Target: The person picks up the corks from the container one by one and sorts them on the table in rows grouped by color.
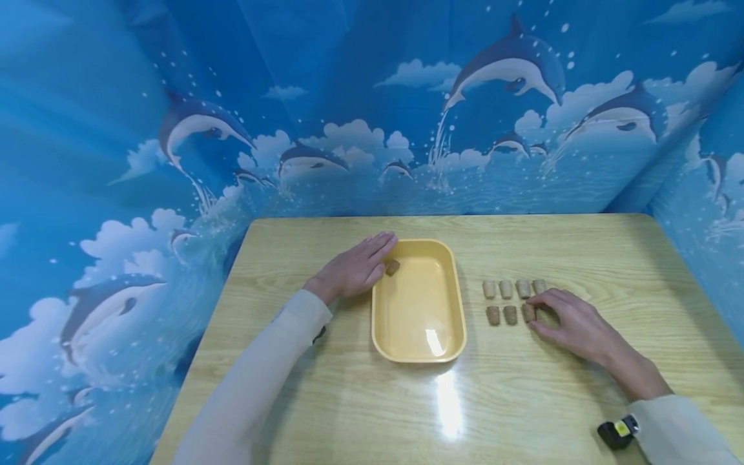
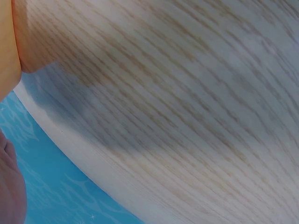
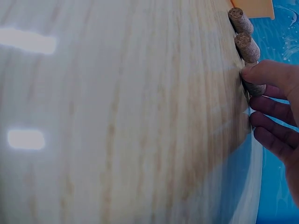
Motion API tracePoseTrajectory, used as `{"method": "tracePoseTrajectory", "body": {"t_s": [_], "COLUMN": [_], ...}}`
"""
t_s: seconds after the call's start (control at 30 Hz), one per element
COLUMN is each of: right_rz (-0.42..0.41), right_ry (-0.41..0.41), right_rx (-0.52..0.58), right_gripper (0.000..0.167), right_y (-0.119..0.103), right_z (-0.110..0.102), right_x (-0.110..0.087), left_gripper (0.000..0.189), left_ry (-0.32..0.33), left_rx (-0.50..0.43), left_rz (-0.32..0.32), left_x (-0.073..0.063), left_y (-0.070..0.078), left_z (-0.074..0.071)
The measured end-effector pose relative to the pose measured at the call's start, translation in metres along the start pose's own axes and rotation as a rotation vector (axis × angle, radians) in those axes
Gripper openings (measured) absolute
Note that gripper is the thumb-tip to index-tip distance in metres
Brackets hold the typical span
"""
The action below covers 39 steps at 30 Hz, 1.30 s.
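Observation:
In the head view my right hand (image 1: 572,323) pinches a brown cork stopper (image 1: 528,313) between thumb and fingers, at the right end of the front row. Two more brown corks (image 1: 502,315) stand to its left. Behind them is a row of several paler corks (image 1: 506,289). The right wrist view shows the speckled ends of the brown corks (image 3: 247,46), with my thumb on the nearest. My left hand (image 1: 357,265) rests with straight fingers on the left rim of a yellow tray (image 1: 418,355). One brown cork (image 1: 392,267) lies inside the tray, close to those fingers.
The tray and corks are on a wood-grain table (image 1: 349,407). A blue cloth with dolphins (image 1: 372,97) hangs behind the table and along its sides. A small black device (image 1: 617,431) sits at my right wrist.

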State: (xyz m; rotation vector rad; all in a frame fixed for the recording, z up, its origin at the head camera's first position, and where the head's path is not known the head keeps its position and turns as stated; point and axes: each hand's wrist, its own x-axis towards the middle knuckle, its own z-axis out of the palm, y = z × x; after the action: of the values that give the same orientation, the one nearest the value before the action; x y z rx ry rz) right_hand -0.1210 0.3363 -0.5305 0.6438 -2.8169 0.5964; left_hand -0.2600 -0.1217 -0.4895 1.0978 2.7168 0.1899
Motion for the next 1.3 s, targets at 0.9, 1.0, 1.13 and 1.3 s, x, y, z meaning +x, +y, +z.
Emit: {"method": "tracePoseTrajectory", "body": {"t_s": [0.9, 1.0, 1.13, 1.3], "right_rz": [-0.019, -0.010, 0.014, -0.008], "right_ry": [-0.005, -0.013, -0.026, -0.002], "right_rx": [-0.010, -0.005, 0.009, 0.003], "right_gripper": [0.046, 0.047, 0.053, 0.061], "right_y": [-0.0013, -0.0019, -0.0040, -0.0080], "right_z": [-0.0001, -0.0007, -0.0032, -0.0087], "right_x": [-0.0009, -0.0010, -0.0015, 0.0019], "left_gripper": [0.066, 0.066, 0.066, 0.066], "left_ry": [-0.005, -0.002, -0.002, 0.000], "left_rx": [-0.007, -0.008, -0.008, 0.000], "left_rz": [-0.007, -0.002, 0.000, 0.008], "left_x": [0.0006, 0.0004, 0.0001, -0.0003], "left_y": [-0.0006, -0.0012, -0.0015, -0.0015], "left_z": [0.0005, 0.0011, 0.0014, 0.0011]}}
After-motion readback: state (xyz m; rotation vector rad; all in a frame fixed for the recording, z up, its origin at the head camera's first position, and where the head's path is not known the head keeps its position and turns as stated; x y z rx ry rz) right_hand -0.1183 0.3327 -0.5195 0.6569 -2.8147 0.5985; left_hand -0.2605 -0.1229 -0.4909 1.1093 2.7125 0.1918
